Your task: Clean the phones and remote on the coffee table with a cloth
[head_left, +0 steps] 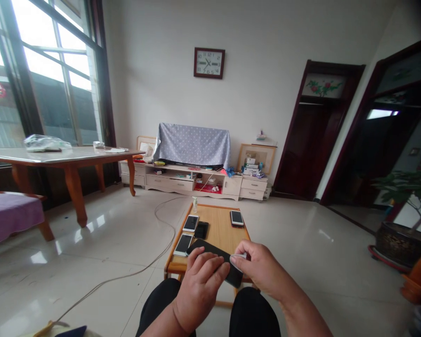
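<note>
My left hand [204, 281] lies across a long black phone [214, 248], fingers bent over its near edge and gripping it. The phone slants down to the right over the near end of a small wooden table [220, 223]. At its right part, my right hand [257, 264] pinches a small white piece [243, 256], like a tissue or cloth, against the dark surface. On the table's left lie a white phone [191, 223], a black phone [201, 230] and a second white phone [183, 245]. Another phone [236, 218] rests at the far right.
A small pump bottle [195, 204] stands at the table's far left corner. A cable [126, 275] runs over the floor on the left. Beyond are a low cabinet [168, 181] with a cloth-covered object [194, 145], a larger table [70, 157] and a potted plant [395, 241].
</note>
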